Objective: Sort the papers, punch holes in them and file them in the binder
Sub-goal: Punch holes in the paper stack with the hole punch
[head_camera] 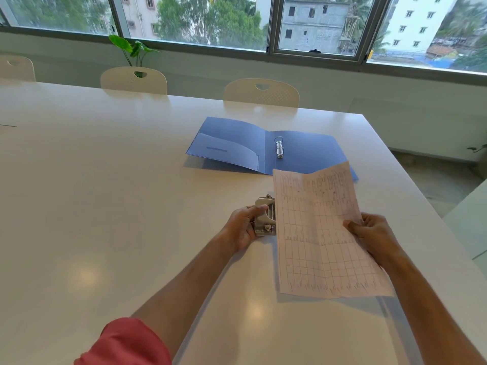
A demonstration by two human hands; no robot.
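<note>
A pinkish sheet of paper (324, 233) with a printed grid is held above the white table (105, 193) by its right edge in my right hand (374, 233). Its left edge sits in the slot of a grey metal hole punch (264, 217), which my left hand (243, 227) grips from the left side. Beyond them a blue ring binder (237, 143) lies open and flat, its two metal rings (279, 147) shut at the spine. The paper hides the binder's near right corner.
White chairs (261, 92) stand along the table's far edge, with a green plant (134, 50) behind the left one. The table's right edge runs diagonally close to my right arm. A window spans the back wall.
</note>
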